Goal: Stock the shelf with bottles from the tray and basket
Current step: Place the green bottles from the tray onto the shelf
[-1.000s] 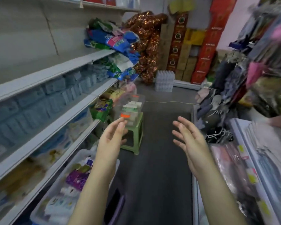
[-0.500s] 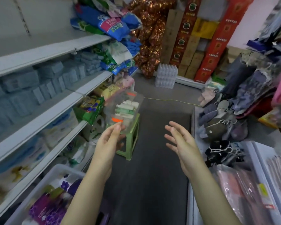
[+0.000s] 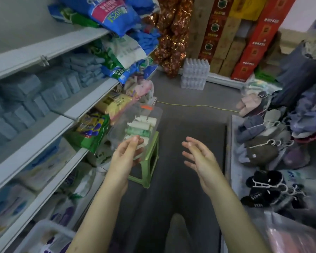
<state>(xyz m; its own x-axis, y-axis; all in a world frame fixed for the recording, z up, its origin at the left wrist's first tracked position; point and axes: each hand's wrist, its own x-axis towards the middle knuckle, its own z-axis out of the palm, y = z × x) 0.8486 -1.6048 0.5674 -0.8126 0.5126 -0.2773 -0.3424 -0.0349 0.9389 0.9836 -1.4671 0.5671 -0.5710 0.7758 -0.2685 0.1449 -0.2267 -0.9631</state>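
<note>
Both hands are hanging in the air over the aisle, palms turned toward each other and holding nothing. The left hand (image 3: 125, 157) is sitting at about eleven o'clock from the person, fingers straight and close together, their tips overlapping the near wall of the clear tray (image 3: 154, 115); whether they are touching it cannot be told. The right hand (image 3: 199, 157) is hovering at one o'clock, fingers loosely spread and slightly bent, well apart from the tray.

The tray is resting on a green stool (image 3: 150, 161) at twelve o'clock, and white and green bottles (image 3: 141, 126) are lying on their sides inside it. A white basket (image 3: 49, 223) is sitting on the floor at seven o'clock, close to the left forearm, with purple packaging showing in it. The shelf (image 3: 44, 141) is running along the nine-to-eleven o'clock side, its tiers carrying blue-grey packs and bags.

Farther down at twelve o'clock a shrink-wrapped pack of water (image 3: 194, 73) is standing on the floor before stacked red cartons (image 3: 254, 48), and slippers (image 3: 250, 105) are lying at two o'clock
</note>
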